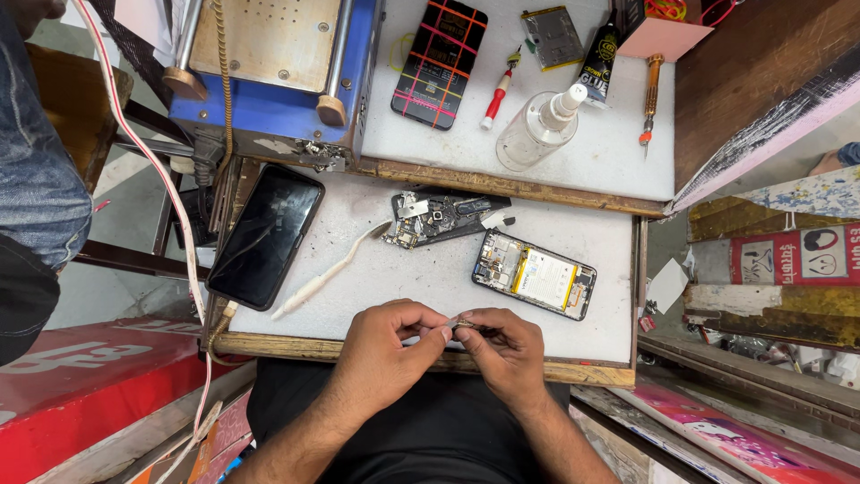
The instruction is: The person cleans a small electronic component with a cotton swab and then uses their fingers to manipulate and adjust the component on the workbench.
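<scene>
My left hand (pixel 390 345) and my right hand (pixel 503 348) meet at the near edge of a white work board (pixel 430 278). Between their fingertips they pinch a small metallic part (pixel 463 324). Just beyond my right hand lies an opened phone (pixel 535 273) with its battery and circuit board showing. A removed black phone frame (pixel 443 218) with loose pieces sits further back. A white toothbrush (pixel 327 271) lies to the left of my left hand.
A black phone (pixel 265 235) lies face up at the board's left edge, cabled. On the rear shelf are a blue machine (pixel 269 67), a phone with coloured grid lines (pixel 439 61), a clear bottle (pixel 537 130), screwdrivers, a glue tube. A person in jeans (pixel 31 170) stands left.
</scene>
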